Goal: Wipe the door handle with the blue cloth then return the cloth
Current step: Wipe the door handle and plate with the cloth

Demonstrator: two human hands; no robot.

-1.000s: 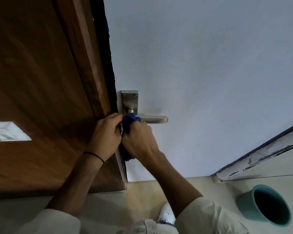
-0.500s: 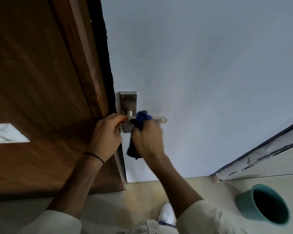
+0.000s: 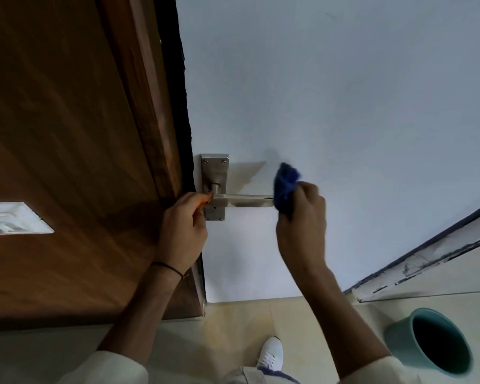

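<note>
A silver lever door handle [image 3: 241, 201] on a metal backplate [image 3: 215, 169] is fixed to the white door [image 3: 330, 92]. My right hand [image 3: 302, 217] grips the bunched blue cloth [image 3: 284, 184], which sits at the free right end of the lever. My left hand [image 3: 182, 231] holds the door's edge, with its fingertips touching the lever's base next to the backplate.
A brown wooden panel [image 3: 67, 162] fills the left, carrying a white switch plate [image 3: 11, 221]. A teal bucket [image 3: 432, 342] stands on the tiled floor at the lower right. My white shoe [image 3: 270, 353] is below the door. A worn door frame [image 3: 427, 261] runs at the right.
My right hand has slid the blue cloth rightward along the lever, from its base to its free end. The left hand has stayed at the door's edge.
</note>
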